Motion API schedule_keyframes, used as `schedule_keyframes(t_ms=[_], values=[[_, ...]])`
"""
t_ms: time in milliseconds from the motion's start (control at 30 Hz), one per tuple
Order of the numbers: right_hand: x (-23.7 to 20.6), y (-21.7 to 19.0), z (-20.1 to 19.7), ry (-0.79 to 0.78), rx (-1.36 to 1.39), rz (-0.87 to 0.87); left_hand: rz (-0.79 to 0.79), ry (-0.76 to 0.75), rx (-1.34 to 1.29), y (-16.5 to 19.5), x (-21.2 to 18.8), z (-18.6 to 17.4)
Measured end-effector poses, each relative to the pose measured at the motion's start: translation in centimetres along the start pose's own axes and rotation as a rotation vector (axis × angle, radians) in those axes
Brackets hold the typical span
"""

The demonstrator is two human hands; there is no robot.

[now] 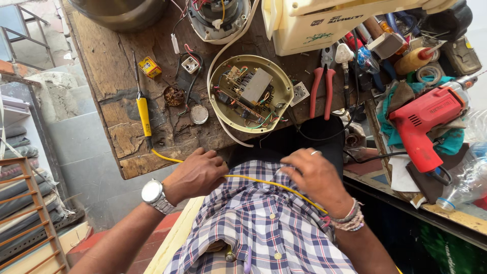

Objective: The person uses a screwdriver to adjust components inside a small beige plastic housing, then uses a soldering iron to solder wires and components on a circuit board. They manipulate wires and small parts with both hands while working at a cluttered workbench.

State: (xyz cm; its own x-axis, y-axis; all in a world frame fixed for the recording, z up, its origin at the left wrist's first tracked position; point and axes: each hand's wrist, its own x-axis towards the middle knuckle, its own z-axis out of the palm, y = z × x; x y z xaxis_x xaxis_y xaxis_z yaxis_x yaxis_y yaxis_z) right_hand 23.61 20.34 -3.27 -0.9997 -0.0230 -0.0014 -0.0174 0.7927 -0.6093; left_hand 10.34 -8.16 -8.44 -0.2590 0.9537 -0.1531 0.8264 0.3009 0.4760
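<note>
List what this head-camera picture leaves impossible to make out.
- Left hand and right hand: fingertips curl under at the bench edge, grip unclear.
- Metal pot: cut off by top edge.
- Circuit board parts: too small.
- Yellow cable: far end hidden behind right wrist.

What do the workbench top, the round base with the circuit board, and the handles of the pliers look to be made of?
The workbench top looks like bare, worn wood: visible grain, cracks and chipped edges. The round base seems to be moulded plastic, a dull cream-green with a smooth rim, though painted metal cannot be ruled out. The pliers have red handles, probably a glossy plastic or rubber sleeve over metal.
</note>
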Motion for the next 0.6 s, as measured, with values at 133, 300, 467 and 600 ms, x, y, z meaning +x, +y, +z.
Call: schedule_keyframes(t_ms=[133, 300, 467, 600], values=[[0.1, -1.1, -1.4, 0.134, 0.005, 0.208, -0.148, 0.485, -0.087, 1.9, 2.8, -1.1], [-0.8, -2.3, 0.0, 0.169, 0.043, 0.176, -0.334, 0.633, -0.133, 2.3, 6.4, -2.7], [-1.4, -2.4, 1.0, 0.092, 0.159, 0.291, -0.345, 0.531, -0.167, 1.8, 7.2, -3.6], [-1.3, -2.1, 0.8, 0.120, 0.156, 0.302, -0.316, 0.681, -0.155, 1.6, 8.0, -3.6]])
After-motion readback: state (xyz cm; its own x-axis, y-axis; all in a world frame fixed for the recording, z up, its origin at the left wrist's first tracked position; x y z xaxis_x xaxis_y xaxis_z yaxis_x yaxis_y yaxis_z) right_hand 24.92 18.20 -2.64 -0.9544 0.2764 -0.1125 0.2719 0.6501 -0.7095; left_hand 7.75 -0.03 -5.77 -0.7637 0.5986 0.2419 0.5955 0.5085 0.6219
